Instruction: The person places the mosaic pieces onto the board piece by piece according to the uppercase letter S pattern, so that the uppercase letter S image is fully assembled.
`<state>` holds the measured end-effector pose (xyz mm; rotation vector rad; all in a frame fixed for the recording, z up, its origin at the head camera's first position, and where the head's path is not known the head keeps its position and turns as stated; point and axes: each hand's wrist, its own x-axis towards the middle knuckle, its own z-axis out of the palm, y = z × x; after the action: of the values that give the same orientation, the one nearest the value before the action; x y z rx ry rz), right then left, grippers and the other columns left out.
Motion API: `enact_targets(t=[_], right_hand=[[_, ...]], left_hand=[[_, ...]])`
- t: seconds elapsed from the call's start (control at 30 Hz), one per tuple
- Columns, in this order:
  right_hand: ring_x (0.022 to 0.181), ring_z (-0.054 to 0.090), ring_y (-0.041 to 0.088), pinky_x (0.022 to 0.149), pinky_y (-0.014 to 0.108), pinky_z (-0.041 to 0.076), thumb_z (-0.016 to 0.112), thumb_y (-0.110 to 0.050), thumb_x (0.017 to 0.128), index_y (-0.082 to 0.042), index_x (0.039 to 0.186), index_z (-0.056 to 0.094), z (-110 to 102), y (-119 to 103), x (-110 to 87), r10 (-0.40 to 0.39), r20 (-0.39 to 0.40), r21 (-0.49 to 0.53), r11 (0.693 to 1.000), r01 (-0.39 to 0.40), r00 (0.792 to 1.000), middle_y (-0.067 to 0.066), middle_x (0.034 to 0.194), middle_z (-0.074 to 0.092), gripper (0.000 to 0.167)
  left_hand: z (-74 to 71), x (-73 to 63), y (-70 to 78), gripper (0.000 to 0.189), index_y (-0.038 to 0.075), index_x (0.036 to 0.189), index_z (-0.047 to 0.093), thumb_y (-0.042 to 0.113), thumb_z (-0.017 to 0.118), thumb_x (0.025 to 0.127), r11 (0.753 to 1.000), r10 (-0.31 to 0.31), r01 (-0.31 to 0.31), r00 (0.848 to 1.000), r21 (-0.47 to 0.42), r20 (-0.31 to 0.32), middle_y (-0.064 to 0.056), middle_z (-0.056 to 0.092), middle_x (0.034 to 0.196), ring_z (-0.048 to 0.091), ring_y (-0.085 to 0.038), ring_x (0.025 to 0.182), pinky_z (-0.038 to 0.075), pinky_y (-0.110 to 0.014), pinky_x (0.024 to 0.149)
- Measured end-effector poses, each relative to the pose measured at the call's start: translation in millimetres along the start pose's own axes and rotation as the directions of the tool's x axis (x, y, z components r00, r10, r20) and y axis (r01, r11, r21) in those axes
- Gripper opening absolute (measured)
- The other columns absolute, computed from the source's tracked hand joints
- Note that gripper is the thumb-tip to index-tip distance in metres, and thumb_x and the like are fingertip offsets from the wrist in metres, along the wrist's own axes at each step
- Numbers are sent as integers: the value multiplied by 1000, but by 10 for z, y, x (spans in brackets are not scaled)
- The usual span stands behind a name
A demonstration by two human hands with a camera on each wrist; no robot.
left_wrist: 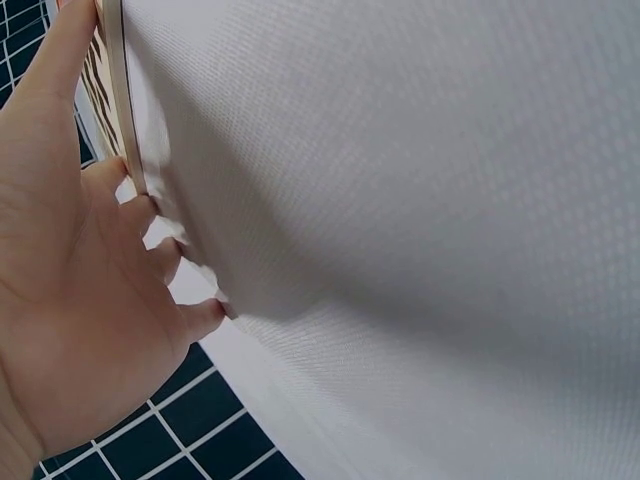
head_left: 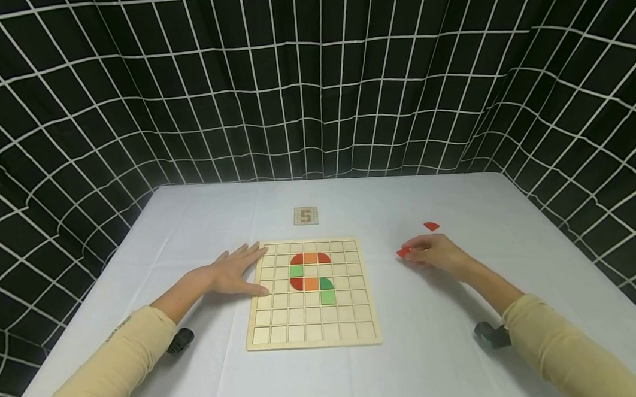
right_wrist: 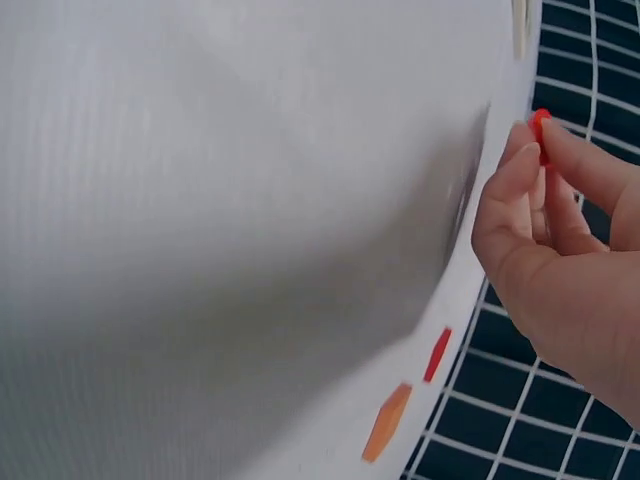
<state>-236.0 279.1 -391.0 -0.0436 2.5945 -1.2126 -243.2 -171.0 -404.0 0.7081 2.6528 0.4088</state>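
Note:
A square wooden grid board (head_left: 351,325) lies on the table with red, orange and green pieces set in its upper middle cells in a curving line. My left hand (head_left: 235,272) rests at the board's left edge, fingers spread and the thumb over the rim. To the right of the board, my right hand (head_left: 439,253) pinches a red piece (right_wrist: 541,138) between thumb and fingertips. Another red piece (head_left: 431,225), quarter-round, lies on the cloth just beyond that hand. The right wrist view also shows an orange piece (right_wrist: 386,422) on the cloth.
A small card (head_left: 306,216) with an S-shaped pattern on a grid lies beyond the board. White cloth (head_left: 210,210) covers the table. Black curtains (head_left: 301,79) with white grid lines stand behind and at both sides. Dark wrist devices (head_left: 492,335) hang under both forearms.

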Motion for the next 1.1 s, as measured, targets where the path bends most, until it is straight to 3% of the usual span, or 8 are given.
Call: enact_targets(t=[0.27,0.43,0.6,0.9,1.1], right_hand=[[80,60,18,70,27,48,71,-26,87,-4,111,65,146,-109,-38,30,67,52,998,-33,997,3,88,69,33],[85,66,19,74,28,50,68,-22,90,-1,112,65,210,-144,-77,-29,134,153,988,8,991,7,100,70,31],[91,62,20,79,27,51,68,-20,89,0,113,66,290,-153,-77,-58,205,256,967,4,977,7,106,69,31],[87,61,19,76,29,51,75,-22,83,-5,110,70,463,-257,-53,-27,197,202,979,-13,980,4,98,70,32],[83,62,21,71,29,51,73,-18,85,-2,110,69,544,-336,-80,-86,237,226,974,32,968,7,95,71,30]], left_hand=[[-5,2,-6,104,9,153,16,65,62,79,1000,5,-5,1000,-3,1,-17,9,157,5,-39,142,4,-64,108],[-1,7,-16,104,9,153,15,66,62,79,1000,6,-6,1000,-1,1,-16,8,158,5,-39,142,4,-64,108],[2,4,-20,104,9,153,16,66,62,79,1000,6,-6,1000,-5,-1,-16,9,158,5,-39,142,4,-64,108],[-2,-7,-10,104,9,153,16,66,61,79,1000,6,-6,1000,3,0,-16,9,158,5,-39,142,4,-64,108],[-6,-8,-3,104,9,153,16,66,61,79,1000,3,-3,1000,1,2,-16,8,158,5,-39,142,4,-64,108]])
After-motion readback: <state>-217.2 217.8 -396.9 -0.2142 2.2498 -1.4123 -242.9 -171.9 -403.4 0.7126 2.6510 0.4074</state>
